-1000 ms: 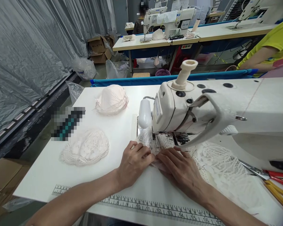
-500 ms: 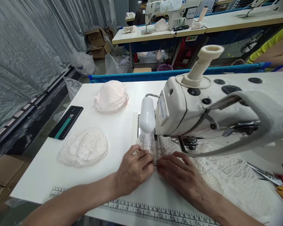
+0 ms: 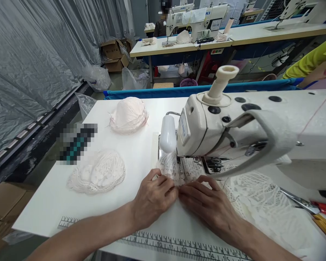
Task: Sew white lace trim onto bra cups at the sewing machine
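White lace fabric [image 3: 170,167] lies under the head of a white sewing machine [image 3: 195,127], its near edge between my two hands. My left hand [image 3: 156,194] has its fingers curled and pinches that edge. Close against it, my right hand [image 3: 208,199] is bent over the same lace, fingers pressed together on it; its fingertips are partly hidden. More lace [image 3: 266,203] spreads to the right, beneath the machine arm and beside my right forearm. The needle area is hidden behind the machine head and a white lamp [image 3: 168,135].
Left on the table [image 3: 141,156] are a stack of lace pieces [image 3: 97,172], pale pink cups [image 3: 129,115] and a blurred dark object [image 3: 77,145]. Scissors [image 3: 301,203] lie at right. A ruler strip [image 3: 163,243] runs along the front edge. A person's yellow sleeve [image 3: 309,61] shows at right.
The view has shifted slightly, so the machine appears a little lower and further left. Both hands keep nearly the same place on the lace, slightly closer together.
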{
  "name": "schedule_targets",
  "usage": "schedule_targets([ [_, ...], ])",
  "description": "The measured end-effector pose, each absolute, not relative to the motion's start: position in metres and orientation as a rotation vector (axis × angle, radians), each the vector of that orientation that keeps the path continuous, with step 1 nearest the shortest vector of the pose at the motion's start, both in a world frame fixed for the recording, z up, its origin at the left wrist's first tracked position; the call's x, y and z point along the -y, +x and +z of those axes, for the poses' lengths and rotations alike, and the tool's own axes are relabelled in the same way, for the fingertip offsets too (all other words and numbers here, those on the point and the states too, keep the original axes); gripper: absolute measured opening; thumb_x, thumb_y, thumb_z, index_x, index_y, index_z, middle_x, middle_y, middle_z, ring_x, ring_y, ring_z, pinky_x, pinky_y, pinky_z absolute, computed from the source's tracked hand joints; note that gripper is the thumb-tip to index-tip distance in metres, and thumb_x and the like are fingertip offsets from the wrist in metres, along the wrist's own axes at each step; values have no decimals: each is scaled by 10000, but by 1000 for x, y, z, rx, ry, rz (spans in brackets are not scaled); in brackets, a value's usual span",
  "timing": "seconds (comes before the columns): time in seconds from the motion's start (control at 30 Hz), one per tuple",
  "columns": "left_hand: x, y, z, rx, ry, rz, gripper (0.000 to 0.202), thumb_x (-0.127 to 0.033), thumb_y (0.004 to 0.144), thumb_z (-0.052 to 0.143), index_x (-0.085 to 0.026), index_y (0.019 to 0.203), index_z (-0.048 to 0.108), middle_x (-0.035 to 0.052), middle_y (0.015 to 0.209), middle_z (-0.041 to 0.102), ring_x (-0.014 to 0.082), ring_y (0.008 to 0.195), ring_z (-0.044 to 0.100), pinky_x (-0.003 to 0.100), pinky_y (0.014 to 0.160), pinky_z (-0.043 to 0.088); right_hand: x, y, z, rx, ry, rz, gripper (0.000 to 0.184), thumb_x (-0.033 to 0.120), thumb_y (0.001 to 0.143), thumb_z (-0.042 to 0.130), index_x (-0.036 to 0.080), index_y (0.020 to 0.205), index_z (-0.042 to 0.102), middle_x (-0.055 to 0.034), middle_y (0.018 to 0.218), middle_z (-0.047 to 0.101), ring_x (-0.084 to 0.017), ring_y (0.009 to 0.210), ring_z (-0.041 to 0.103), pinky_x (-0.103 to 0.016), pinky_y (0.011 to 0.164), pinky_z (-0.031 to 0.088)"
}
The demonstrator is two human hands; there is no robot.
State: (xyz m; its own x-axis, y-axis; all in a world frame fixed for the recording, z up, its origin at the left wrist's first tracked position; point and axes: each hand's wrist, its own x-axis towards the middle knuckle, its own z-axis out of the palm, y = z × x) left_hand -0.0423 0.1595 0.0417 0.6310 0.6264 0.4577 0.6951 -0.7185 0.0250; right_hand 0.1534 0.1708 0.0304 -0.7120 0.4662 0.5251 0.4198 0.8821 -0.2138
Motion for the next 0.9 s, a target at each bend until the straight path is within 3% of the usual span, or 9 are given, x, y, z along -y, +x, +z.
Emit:
schedule_targets([
  [0.13, -158, -42, 43, 1099, -2698, -649, 152, -20, 826, 521, -141, 800, 610, -13, 702, 602, 97, 674, 564, 305, 720, 430, -171, 153, 32, 2447, -675, 158, 161, 210, 917, 475, 175, 854, 619, -44, 920, 693, -169, 822, 611, -373, 802, 380],
  [0.23, -159, -40, 42, 1101, -2692, -650, 148, -38, 842, 511, -155, 837, 601, -10, 748, 617, 105, 705, 574, 323, 742, 430, -175, 155, 33, 2449, -738, 154, 305, 410, 926, 439, 168, 927, 625, -72, 924, 685, -191, 853, 616, -364, 782, 392],
  [0.37, -168, -33, 39, 1091, -2626, -704, 78, -96, 857, 531, -144, 883, 587, 1, 763, 630, 121, 731, 590, 331, 730, 439, -186, 160, 29, 2442, -833, 23, 488, 531, 920, 334, 140, 989, 620, -112, 879, 700, -193, 721, 635, -393, 793, 408],
  [0.47, -179, -28, 38, 1107, -2586, -683, 54, -103, 851, 538, -135, 869, 578, 18, 792, 637, 129, 747, 598, 336, 745, 444, -194, 162, 26, 2430, -899, -79, 564, 559, 919, 275, 132, 1123, 581, -98, 752, 706, -223, 683, 624, -452, 832, 391],
  [0.57, -189, -27, 37, 1127, -2586, -632, 58, -122, 867, 514, -143, 861, 568, 23, 800, 633, 135, 756, 602, 331, 741, 450, -201, 162, 25, 2409, -905, -166, 556, 555, 921, 276, 145, 1206, 521, -101, 841, 712, -244, 770, 629, -451, 833, 389],
  [0.7, -194, -29, 36, 1176, -2590, -579, 55, -154, 880, 516, -155, 913, 560, 25, 814, 625, 142, 766, 603, 337, 749, 462, -206, 160, 24, 2416, -913, -218, 553, 551, 922, 266, 136, 1191, 512, -126, 989, 692, -239, 805, 631, -420, 795, 415],
  [0.9, -192, -30, 34, 1145, -2576, -564, 102, -133, 883, 503, -131, 959, 570, 45, 826, 630, 155, 817, 608, 344, 788, 483, -205, 161, 25, 2426, -883, -240, 510, 535, 928, 274, 154, 1116, 556, -103, 894, 710, -237, 779, 628, -422, 779, 421],
])
